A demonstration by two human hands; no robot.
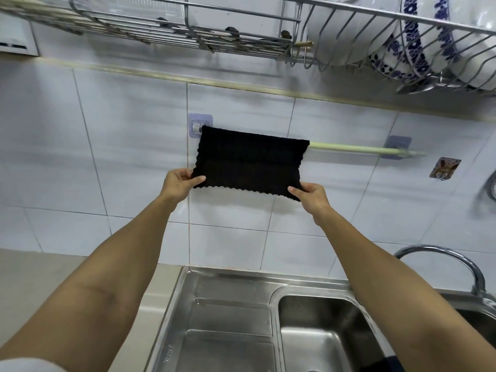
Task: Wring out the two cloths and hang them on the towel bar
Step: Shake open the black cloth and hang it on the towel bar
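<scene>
The black cloth hangs folded over the left end of the towel bar, its lower corners pinched by the left hand and right hand fingers.

White tiled wall above steel sink, wire dish rack overhead

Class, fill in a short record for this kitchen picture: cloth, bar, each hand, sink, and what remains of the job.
cloth: black cloth draped over the bar's left part
bar: pale green towel bar, right part bare
left hand: left hand pinches the cloth's lower left corner
right hand: right hand pinches the lower right corner
sink: steel sink below
remaining: second cloth not clearly seen
</scene>
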